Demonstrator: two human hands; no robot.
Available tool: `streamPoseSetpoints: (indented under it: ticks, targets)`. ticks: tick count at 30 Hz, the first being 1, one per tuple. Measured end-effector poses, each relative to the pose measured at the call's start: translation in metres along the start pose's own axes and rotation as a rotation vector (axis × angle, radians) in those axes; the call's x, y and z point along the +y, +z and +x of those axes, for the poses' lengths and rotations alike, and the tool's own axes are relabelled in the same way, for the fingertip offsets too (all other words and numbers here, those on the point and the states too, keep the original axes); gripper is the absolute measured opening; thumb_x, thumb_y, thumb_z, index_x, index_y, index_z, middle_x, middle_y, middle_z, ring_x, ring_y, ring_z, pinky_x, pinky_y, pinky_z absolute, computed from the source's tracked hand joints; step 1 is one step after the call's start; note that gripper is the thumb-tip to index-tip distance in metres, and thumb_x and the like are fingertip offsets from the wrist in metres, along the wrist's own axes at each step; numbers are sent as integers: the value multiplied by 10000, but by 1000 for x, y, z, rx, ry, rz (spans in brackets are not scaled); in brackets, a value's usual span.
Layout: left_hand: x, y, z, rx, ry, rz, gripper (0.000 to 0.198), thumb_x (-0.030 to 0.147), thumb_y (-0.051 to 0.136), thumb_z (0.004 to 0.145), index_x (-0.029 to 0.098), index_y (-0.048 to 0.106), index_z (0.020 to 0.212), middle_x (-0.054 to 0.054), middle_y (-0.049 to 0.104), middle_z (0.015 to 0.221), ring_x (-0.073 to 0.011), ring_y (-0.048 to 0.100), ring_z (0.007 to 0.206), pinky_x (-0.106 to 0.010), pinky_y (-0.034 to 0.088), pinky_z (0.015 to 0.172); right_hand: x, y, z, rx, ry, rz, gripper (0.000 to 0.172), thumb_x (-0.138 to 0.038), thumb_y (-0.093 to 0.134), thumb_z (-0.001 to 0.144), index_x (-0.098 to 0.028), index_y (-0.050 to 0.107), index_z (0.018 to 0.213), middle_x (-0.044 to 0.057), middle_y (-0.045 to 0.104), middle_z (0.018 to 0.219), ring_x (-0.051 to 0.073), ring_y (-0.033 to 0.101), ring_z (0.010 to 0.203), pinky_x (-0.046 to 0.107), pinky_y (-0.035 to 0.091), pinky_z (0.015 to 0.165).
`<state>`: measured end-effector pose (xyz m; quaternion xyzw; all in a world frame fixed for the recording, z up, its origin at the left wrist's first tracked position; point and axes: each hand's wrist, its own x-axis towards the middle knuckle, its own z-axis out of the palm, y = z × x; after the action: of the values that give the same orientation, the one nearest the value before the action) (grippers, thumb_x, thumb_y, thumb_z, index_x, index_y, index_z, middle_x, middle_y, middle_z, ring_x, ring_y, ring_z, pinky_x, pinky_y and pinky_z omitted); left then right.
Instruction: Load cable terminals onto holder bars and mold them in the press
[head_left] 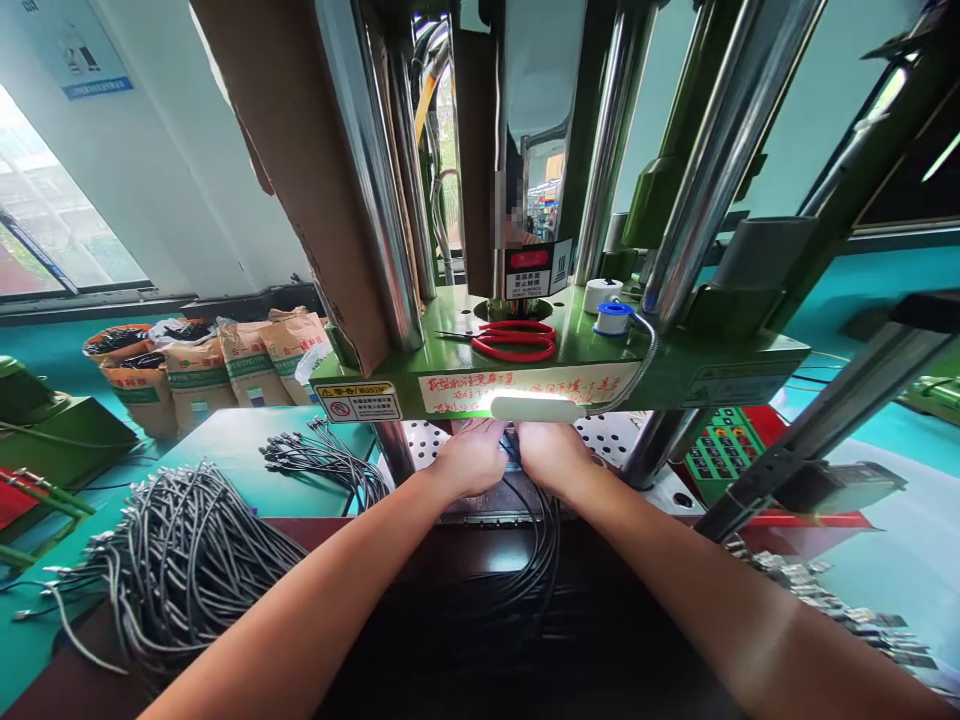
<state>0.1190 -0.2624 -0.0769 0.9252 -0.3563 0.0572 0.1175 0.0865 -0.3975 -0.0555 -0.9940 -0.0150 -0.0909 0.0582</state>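
Observation:
My left hand (471, 457) and my right hand (553, 453) reach side by side under the green platen (675, 372) of a vertical press. Their fingers are tucked under the platen, beneath a lit white lamp bar (536, 408), so I cannot see them. Between the hands run black cables (534, 540) that hang down toward me over the dark front edge. The hands rest on a metal mould plate (487, 512).
A big heap of grey cables (180, 560) lies at left, a smaller black bundle (322, 462) behind it. Red scissors (516, 340) and tape rolls (613, 318) sit on the platen. Chrome columns (375, 180) rise above. Brown sacks (217, 365) stand at left; a keypad (721, 452) is at right.

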Motion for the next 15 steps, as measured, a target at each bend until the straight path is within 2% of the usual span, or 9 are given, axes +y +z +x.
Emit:
streamPoseSetpoints:
  ticks: [4,8,12,15]
  targets:
    - [-1,5,0,6,8,-21,483,166,411,801,107,474,1276,-118,538,1297,-223,451,1222,-345,318,1078,-7,10,10,-6,15,20,324,-163,418,935,-99,573,1212,130,667,1086,196,631,964,367,444,911]
    - [-4,4,-1,-7,14,-33,505,157,389,798,109,450,1297,-109,523,1320,-214,427,1252,-357,303,1090,-6,12,12,-13,41,38,293,-169,451,908,-110,622,1139,140,654,1124,210,626,993,340,451,896]
    - [-4,-3,2,-37,17,-33,494,154,359,806,111,460,1288,-111,535,1307,-215,457,1226,-356,326,1070,16,8,6,7,101,57,330,-253,416,914,-154,666,1105,135,670,1103,240,611,1038,293,447,875]
    - [5,-8,7,-50,31,-34,442,186,324,841,118,497,1242,-114,565,1267,-226,497,1180,-369,350,1044,38,6,-1,7,181,63,373,-254,363,929,-128,682,1077,161,680,1060,259,615,1026,308,448,862]
